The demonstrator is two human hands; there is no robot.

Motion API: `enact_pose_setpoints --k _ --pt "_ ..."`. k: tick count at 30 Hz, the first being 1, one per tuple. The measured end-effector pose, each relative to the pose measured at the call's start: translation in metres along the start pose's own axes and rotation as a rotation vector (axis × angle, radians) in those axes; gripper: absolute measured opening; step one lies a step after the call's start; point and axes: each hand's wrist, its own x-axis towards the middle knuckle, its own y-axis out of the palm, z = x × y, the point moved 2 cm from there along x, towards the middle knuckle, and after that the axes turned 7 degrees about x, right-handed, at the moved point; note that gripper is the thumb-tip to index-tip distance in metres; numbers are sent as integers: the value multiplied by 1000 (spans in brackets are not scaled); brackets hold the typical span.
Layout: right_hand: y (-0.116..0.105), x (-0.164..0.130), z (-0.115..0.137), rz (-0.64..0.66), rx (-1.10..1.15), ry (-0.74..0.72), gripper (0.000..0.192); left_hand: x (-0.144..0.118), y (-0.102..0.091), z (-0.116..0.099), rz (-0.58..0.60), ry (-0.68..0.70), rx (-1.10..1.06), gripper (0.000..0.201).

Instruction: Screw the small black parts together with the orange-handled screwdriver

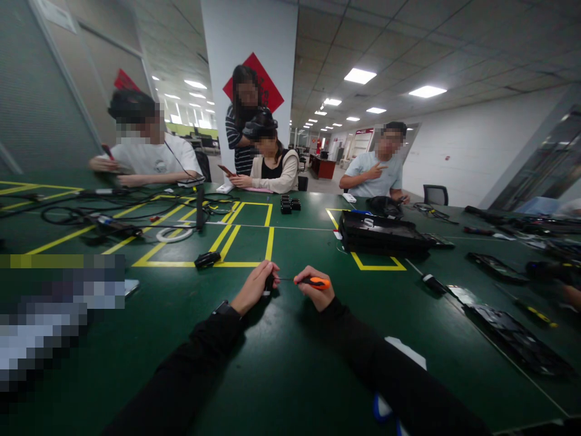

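My left hand (258, 284) is closed round a small black part (269, 284) that rests at the table surface; its exact kind cannot be made out. In my right hand (316, 290) is a screwdriver (318, 282) with an orange and black handle, held in a pinch. Its thin shaft points left, and the tip reaches the black part or ends just beside it; contact is too small to tell. Another black part (207, 260) lies on the yellow tape beyond my left hand.
On the green table (254, 375), a black case (381, 233) stands front right and several small black blocks (289, 204) sit farther back. Cables (113, 224) and a white cable coil (175, 234) lie left. Black panels (517, 336) lie right. Several people are across the table.
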Motion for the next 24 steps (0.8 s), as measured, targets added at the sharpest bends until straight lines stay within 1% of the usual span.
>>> enact_pose_setpoints --k 2,3,6,8,9,12,14,15,19,21,24 --pt "0 0 4 15 -36 -53 8 0 0 0 -8 -9 -1 33" --pt "0 0 4 17 -28 -35 11 0 0 0 -12 -13 -2 33" --pt "0 -1 1 -22 62 105 21 0 0 2 -21 -18 -2 34" --pt "0 -1 -2 -41 124 169 19 1 -1 3 -17 -12 -1 34" --pt "0 -1 -4 -44 143 176 17 1 -1 3 -11 -6 1 33" --pt "0 0 -4 -16 133 108 13 0 -1 3 7 7 7 33" --pt "-1 0 -3 3 87 47 13 0 -1 2 9 5 3 33" --pt "-1 0 -2 10 71 43 15 0 -1 1 9 5 1 33" --pt "-1 -2 -2 -15 59 124 21 0 -1 0 1 12 -4 33" --pt "0 -3 -3 -22 71 143 18 0 -1 0 -2 6 -4 33" --pt "0 -3 -3 -26 89 127 13 0 -1 0 0 7 6 33"
